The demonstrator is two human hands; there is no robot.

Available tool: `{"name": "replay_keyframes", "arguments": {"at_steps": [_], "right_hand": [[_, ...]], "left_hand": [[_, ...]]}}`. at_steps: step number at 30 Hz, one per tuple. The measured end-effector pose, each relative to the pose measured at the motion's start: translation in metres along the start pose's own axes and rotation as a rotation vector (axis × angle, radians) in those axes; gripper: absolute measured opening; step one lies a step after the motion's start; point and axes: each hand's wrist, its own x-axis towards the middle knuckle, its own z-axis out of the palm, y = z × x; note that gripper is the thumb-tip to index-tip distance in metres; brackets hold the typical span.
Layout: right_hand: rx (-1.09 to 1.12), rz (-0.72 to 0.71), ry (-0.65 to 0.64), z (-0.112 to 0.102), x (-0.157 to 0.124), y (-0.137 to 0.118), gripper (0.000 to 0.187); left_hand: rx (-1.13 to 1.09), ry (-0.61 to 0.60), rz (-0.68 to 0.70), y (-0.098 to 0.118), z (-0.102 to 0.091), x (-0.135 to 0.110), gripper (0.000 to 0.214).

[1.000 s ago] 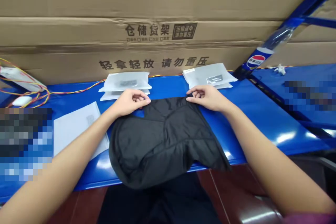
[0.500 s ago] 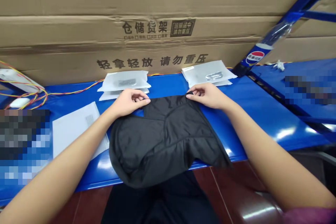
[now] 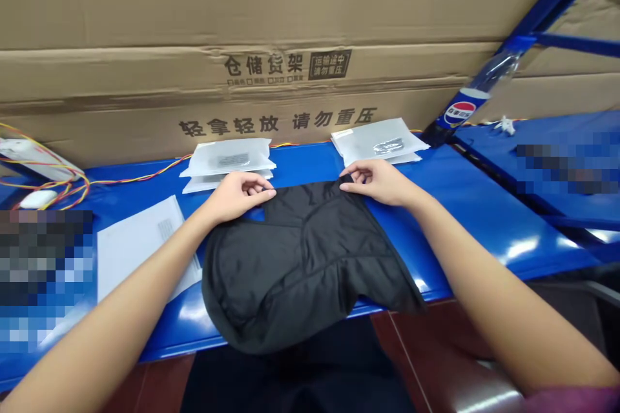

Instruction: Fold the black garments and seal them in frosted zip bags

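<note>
We have our left hand [image 3: 237, 196] and right hand [image 3: 378, 182] closed in light pinches on the two top corners of a black garment [image 3: 300, 264], which lies flat on the blue surface [image 3: 484, 226], running from between the hands toward us. A white plastic packet [image 3: 227, 160] sits just beyond the left hand, another [image 3: 376, 141] just beyond the right, and a paper sheet [image 3: 140, 248] lies left of the left hand. We seem to be squaring the top edge; the next move calls for even tension at both corners.
</note>
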Motion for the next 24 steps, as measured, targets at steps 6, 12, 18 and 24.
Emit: {"name": "replay_keyframes", "arguments": {"at_steps": [6,12,18,24], "right_hand": [[-0.037,-0.006,0.006,0.000,0.000,0.002,0.044],[-0.021,-0.013,0.041,0.000,0.000,-0.003,0.039],[0.041,-0.083,0.207,-0.014,-0.048,-0.033,0.030],[-0.144,-0.169,0.075,-0.004,-0.141,-0.042,0.023]], "left_hand": [[0.008,0.006,0.007,0.000,0.000,-0.001,0.043],[0.029,-0.030,0.013,0.007,-0.009,-0.001,0.040],[0.232,0.022,0.180,0.070,-0.029,-0.042,0.025],[0.521,-0.069,0.330,0.087,0.019,-0.136,0.024]]}}
